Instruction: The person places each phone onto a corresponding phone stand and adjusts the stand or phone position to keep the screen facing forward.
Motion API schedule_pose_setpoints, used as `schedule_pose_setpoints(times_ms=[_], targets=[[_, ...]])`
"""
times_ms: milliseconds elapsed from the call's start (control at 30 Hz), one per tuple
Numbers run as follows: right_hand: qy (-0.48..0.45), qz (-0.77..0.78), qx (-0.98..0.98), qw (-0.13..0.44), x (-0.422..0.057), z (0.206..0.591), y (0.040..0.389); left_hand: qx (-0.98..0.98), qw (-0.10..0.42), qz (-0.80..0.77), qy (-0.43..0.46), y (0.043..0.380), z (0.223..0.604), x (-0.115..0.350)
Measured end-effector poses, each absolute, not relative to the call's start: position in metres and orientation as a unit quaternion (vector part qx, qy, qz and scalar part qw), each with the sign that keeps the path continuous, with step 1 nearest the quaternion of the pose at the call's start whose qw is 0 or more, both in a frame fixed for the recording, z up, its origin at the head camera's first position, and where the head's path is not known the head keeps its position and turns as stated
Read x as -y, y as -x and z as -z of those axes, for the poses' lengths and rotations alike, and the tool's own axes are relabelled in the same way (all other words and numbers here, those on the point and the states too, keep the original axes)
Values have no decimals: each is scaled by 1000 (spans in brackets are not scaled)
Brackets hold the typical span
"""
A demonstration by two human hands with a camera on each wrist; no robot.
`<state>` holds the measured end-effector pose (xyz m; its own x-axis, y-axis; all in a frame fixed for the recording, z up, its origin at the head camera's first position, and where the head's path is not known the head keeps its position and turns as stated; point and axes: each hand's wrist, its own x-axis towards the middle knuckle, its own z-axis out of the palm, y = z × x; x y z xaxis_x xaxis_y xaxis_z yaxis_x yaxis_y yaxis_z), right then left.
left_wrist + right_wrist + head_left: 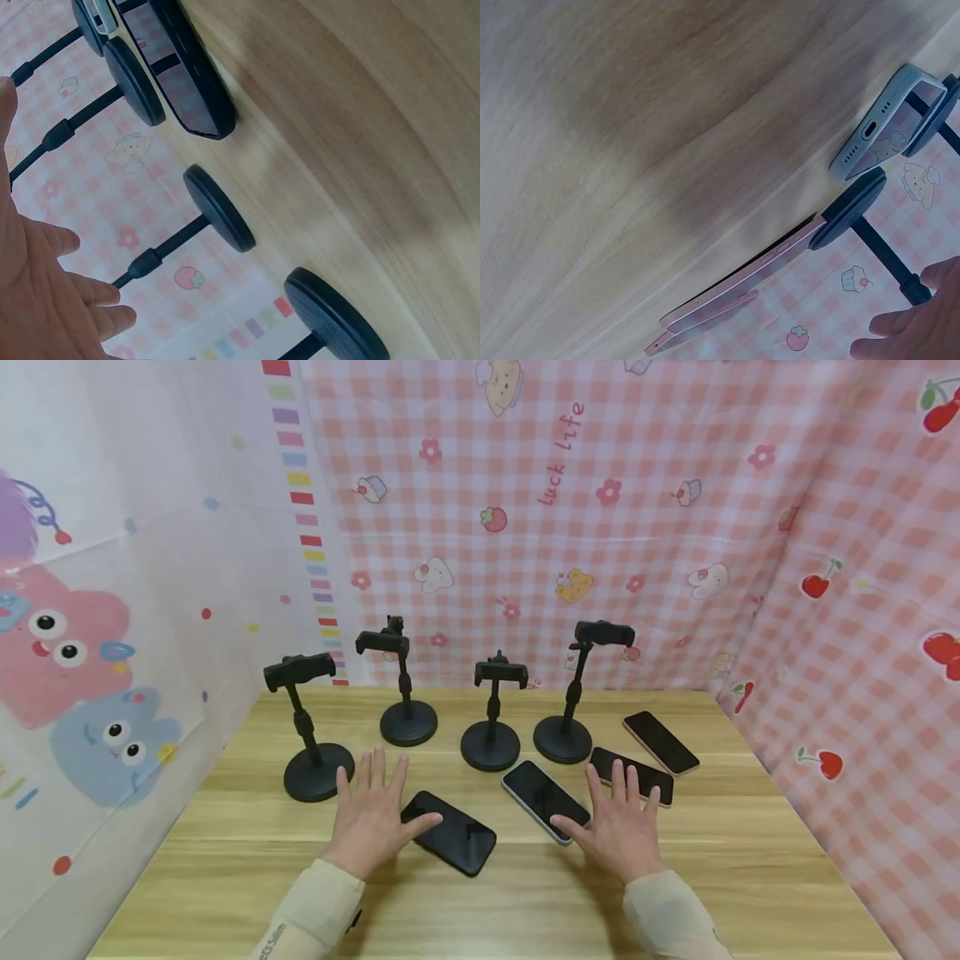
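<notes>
My left hand is spread with straight fingers and holds nothing. Its thumb overlaps the edge of a black phone in the head view. To the right, my right hand is likewise spread and holds nothing; its thumb overlaps a light-framed phone, and its fingertips overlap a pink-edged phone. Another pink-edged phone lies farther back at the right. In the wrist views, the left hand and right hand show above the table, apart from the phones.
Behind the phones stand black phone stands with round bases: a far-left one, a second, a third and a right one. All rest on the wooden table. Printed cloth hangs around the back and sides.
</notes>
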<state>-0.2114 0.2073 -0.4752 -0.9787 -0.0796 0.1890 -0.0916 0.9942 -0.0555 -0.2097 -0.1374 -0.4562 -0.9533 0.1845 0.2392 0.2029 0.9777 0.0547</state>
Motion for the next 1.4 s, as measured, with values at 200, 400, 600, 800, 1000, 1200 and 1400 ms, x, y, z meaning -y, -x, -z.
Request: schedule_pose_setpoints(times_ms=[200, 400, 600, 800, 1000, 1200, 1400], targets=[[-49, -43, 993, 101, -207, 474, 210, 986, 129, 25, 105, 211, 454, 135], [-55, -40, 992, 107, -206, 472, 210, 985, 126, 21, 112, 211, 450, 136], [-66, -43, 990, 113, -206, 471, 211, 985, 122, 27, 116, 210, 446, 135], [-68, -46, 990, 112, -204, 469, 211, 984, 124, 36, 119, 208, 444, 135], [-63, -44, 991, 106, -202, 467, 210, 983, 124, 52, 122, 207, 441, 135], [-70, -62, 990, 109, -201, 465, 207, 982, 121, 77, 121, 208, 442, 137], [-73, -89, 988, 103, -197, 463, 203, 980, 113, 112, 117, 208, 440, 141]])
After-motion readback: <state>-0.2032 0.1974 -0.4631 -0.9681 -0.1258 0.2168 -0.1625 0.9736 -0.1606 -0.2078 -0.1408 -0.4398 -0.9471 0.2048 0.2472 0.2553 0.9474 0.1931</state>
